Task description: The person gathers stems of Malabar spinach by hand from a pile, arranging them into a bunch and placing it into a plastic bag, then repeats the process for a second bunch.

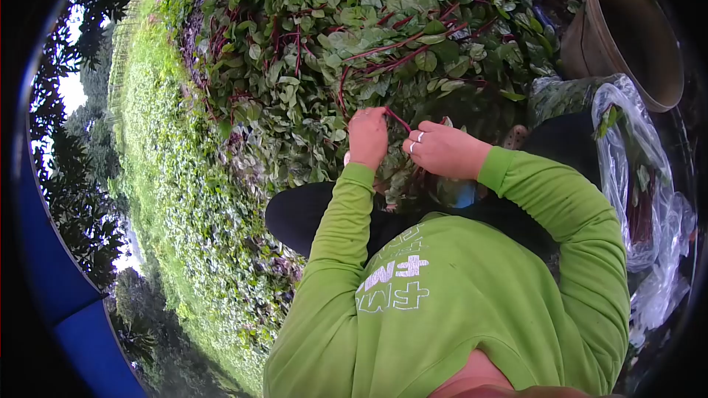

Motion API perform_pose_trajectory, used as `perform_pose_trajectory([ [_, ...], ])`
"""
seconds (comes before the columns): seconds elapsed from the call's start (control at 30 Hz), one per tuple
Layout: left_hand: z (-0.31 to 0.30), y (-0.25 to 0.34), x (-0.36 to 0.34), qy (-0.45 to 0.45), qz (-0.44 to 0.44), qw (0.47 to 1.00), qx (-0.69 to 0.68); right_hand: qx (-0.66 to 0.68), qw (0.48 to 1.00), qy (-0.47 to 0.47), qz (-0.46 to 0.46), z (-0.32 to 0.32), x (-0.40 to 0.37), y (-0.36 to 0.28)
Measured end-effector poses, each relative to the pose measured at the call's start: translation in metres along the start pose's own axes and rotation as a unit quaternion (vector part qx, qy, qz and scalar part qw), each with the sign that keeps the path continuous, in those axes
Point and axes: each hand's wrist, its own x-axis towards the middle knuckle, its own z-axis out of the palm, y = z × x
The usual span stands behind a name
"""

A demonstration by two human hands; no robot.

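Nearest, your green sweatshirt [472, 280] filled the foreground. Beyond it, your left hand [367, 136] pinched a red stem [398, 120] between closed fingertips, and your ringed right hand [445, 150] had its fingers closed on the stem too. The short slanting stretch between them hung over the near side of the leaf heap [413, 22]. I judged that a light pinch, with both hands close together, suited so slender a stem and spared its leaves from bruising. To your right lay the clear plastic bag [664, 250]. Farther out, the heap was tangled, so single stems deserved gentle freeing; past the bag sat a bucket [590, 44], and leftward, bright greenery [158, 140] ran towards trees [144, 309]
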Motion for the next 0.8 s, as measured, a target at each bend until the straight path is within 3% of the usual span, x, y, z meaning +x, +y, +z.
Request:
perform_pose_trajectory([
  [0.07, 0.011, -0.024, -0.006, -0.017, -0.163, 0.981, -0.102, -0.001, 1.000, -0.008, -0.001, -0.002, 0.001, -0.002],
  [0.13, 0.012, -0.045, -0.010, -0.047, -0.293, 0.914, -0.277, -0.008, 1.000, -0.012, 0.010, -0.004, 0.001, 0.000],
  [0.17, 0.015, -0.040, -0.015, -0.057, -0.337, 0.855, -0.390, -0.012, 1.000, -0.011, 0.022, -0.003, 0.001, 0.002],
  [0.23, -0.033, 0.035, -0.003, -0.081, -0.409, 0.691, -0.591, -0.014, 0.998, 0.001, 0.059, -0.002, -0.001, 0.005],
  [0.27, -0.038, 0.049, -0.004, -0.151, -0.372, 0.639, -0.656, -0.013, 0.997, 0.013, 0.081, 0.000, -0.002, 0.009],
  [0.3, -0.035, 0.055, -0.010, -0.180, -0.363, 0.666, -0.626, -0.012, 0.994, 0.024, 0.104, 0.000, -0.003, 0.014],
  [0.37, -0.003, 0.060, -0.019, -0.026, -0.260, 0.875, -0.407, -0.017, 0.991, 0.049, 0.122, -0.005, -0.002, 0.022],
  [0.47, 0.002, 0.065, -0.003, 0.024, -0.330, 0.859, -0.391, 0.018, 0.988, 0.067, 0.136, -0.014, -0.005, 0.032],
  [0.57, 0.011, 0.040, 0.014, -0.048, -0.310, 0.826, -0.468, 0.060, 0.981, 0.056, 0.177, -0.003, -0.012, 0.034],
  [0.6, 0.011, 0.034, 0.024, -0.097, -0.259, 0.870, -0.407, 0.084, 0.976, 0.030, 0.200, -0.002, -0.013, 0.032],
  [0.7, 0.034, 0.019, 0.057, 0.004, -0.051, 0.971, -0.235, 0.066, 0.973, 0.012, 0.223, -0.001, -0.011, 0.034],
  [0.8, 0.040, 0.031, 0.115, 0.064, 0.074, 0.984, -0.149, 0.000, 0.970, 0.012, 0.243, 0.000, -0.012, 0.040],
])
